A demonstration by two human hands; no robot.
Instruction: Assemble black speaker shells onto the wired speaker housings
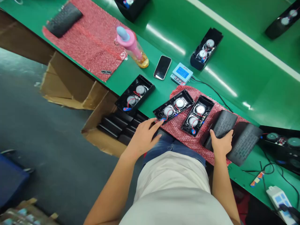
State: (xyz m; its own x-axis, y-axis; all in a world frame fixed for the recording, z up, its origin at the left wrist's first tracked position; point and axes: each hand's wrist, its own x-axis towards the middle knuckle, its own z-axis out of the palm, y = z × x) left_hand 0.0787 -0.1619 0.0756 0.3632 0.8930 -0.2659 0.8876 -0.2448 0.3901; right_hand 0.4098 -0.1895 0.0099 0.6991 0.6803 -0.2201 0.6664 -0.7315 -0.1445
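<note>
My left hand (144, 136) reaches to the near end of an open black speaker housing (173, 107) with two round drivers and red wires; its fingers are stretched out and touch the housing's corner. My right hand (221, 143) grips the near end of a black grille cover (222, 125) lying on red bubble wrap (178, 126). A second open housing (198, 115) lies between the two hands. Another grille cover (243, 142) lies to the right of the held one.
A third open housing (135, 94) sits left on the green table (246, 72). A phone (162, 67), a small blue-screened meter (182, 73), a pink bottle (132, 47) and another housing (206, 48) lie farther back. A cardboard box of black parts (117, 125) stands below the table edge.
</note>
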